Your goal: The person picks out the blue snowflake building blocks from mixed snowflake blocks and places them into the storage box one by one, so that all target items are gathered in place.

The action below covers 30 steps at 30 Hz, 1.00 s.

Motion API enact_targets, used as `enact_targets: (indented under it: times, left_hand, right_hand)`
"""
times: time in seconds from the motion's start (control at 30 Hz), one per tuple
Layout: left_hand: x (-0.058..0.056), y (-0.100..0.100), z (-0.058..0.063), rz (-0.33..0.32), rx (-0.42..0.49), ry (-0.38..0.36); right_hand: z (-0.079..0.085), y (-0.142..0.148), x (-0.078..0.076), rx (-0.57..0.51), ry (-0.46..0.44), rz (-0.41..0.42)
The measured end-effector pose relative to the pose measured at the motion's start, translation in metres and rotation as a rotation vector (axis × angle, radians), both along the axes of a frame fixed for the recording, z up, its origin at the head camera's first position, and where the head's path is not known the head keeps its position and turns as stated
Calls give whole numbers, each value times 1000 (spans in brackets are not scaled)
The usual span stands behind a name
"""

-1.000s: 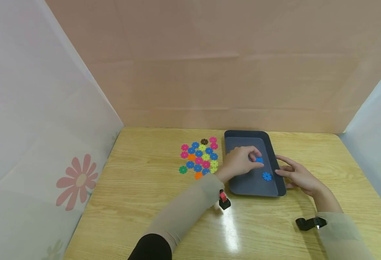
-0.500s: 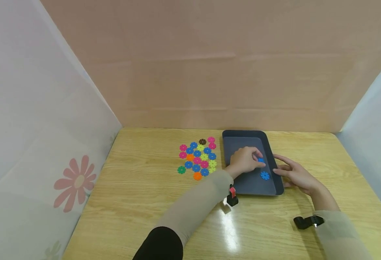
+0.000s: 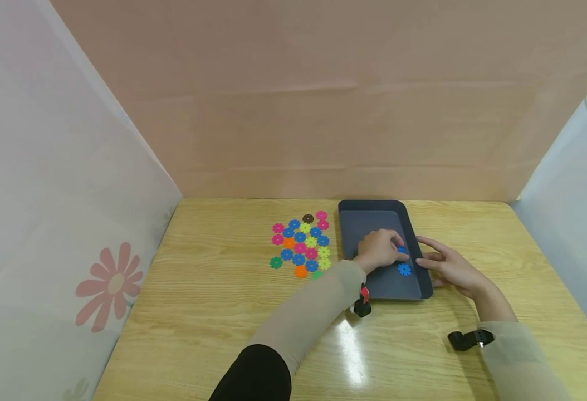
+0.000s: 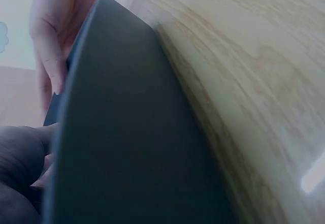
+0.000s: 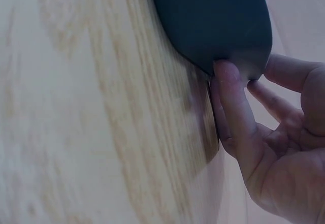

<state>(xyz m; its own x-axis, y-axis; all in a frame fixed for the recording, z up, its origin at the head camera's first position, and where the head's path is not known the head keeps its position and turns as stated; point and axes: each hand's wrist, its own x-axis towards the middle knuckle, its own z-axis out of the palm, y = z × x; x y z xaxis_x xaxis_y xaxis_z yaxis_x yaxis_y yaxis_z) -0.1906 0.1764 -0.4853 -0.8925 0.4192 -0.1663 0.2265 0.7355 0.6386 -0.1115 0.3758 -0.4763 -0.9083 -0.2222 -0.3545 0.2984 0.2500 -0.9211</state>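
Observation:
In the head view, my left hand [image 3: 380, 248] is inside a dark grey rectangular tray [image 3: 368, 287]. Its thumb and fingers pinch a blue flower-shaped disc [image 3: 401, 249], partly hidden by the fingers. Just nearer to me, a second blue flower-shaped disc [image 3: 404, 269] lies flat on the tray floor. My right hand [image 3: 449, 267] rests against the tray's right side, fingers loosely spread. From the right wrist view, the right thumb [image 5: 231, 89] touches the tray's outer wall [image 5: 218, 26]. The tray wall [image 4: 122, 112] hides most of the left hand's work in the left wrist view.
Left of the tray, several flower-shaped discs [image 3: 299, 248] in pink, blue, yellow, orange, green and brown lie grouped on the wooden table [image 3: 213, 289]. A brown backdrop [image 3: 283, 111] rises behind the table, with pale panels [image 3: 48, 167] at the sides.
My left hand has shifted rightward within the tray, bringing the pinched disc more directly behind the lying one. My right hand stays against the tray side. The head view has swung slightly right.

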Motion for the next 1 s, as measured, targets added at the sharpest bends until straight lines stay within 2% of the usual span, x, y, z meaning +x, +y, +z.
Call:
enact_targets:
  times: [0.57, 1.0]
  left_hand:
    - [-1, -6, 1, -53, -1, 44]
    - [0, -23, 24, -80, 93, 55]
  right_hand:
    - [1, -1, -1, 3, -8, -2]
    - [-2, 2, -2, 45, 5, 8]
